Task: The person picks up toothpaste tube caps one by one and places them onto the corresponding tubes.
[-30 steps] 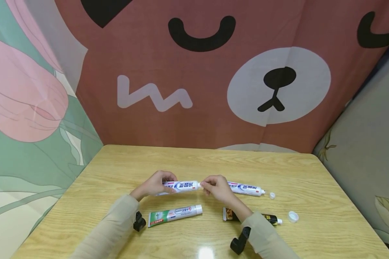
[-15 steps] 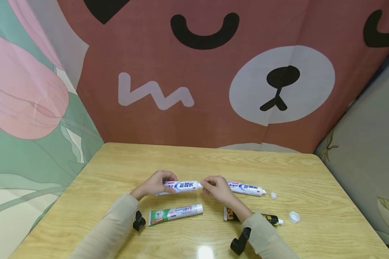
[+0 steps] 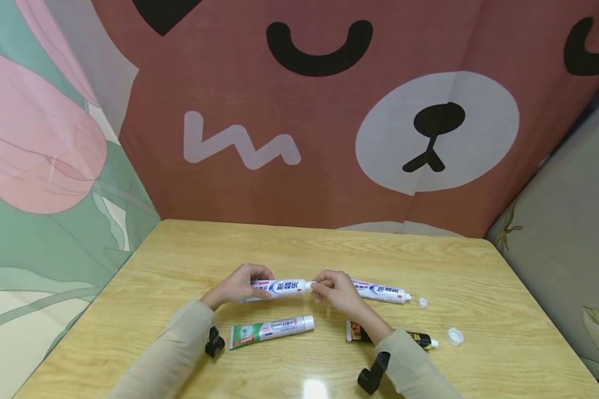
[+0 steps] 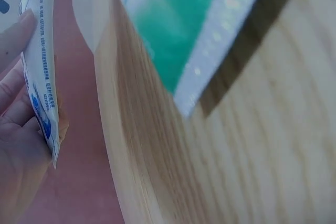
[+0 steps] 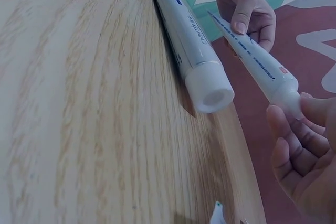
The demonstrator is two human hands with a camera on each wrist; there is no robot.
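In the head view my left hand [image 3: 239, 284] grips the body of a white-and-blue toothpaste tube [image 3: 285, 287], thumb on the near side. The thumb and fingers of my right hand [image 3: 336, 289] pinch the white cap end of that tube. Seen from the right wrist, the left hand [image 5: 247, 11] holds the flat tail half of the tube [image 5: 265, 69], while the right hand [image 5: 310, 156] has its fingertips around the white tip. Whether the cap is loose there, I cannot tell.
Nearer on the wooden table [image 3: 259, 377] lies a green-and-white toothpaste tube [image 3: 272, 331], capped. A second white-and-blue tube [image 3: 381, 291], uncapped, lies beyond the right hand, with a small cap [image 3: 422, 303] beside it. A black tube [image 3: 421, 339] and a larger white cap [image 3: 456, 336] are at right.
Slightly more of the tube's white end shows beside the right fingertips, which have shifted a little to the right. The left hand keeps its hold. The head view has shifted slightly.
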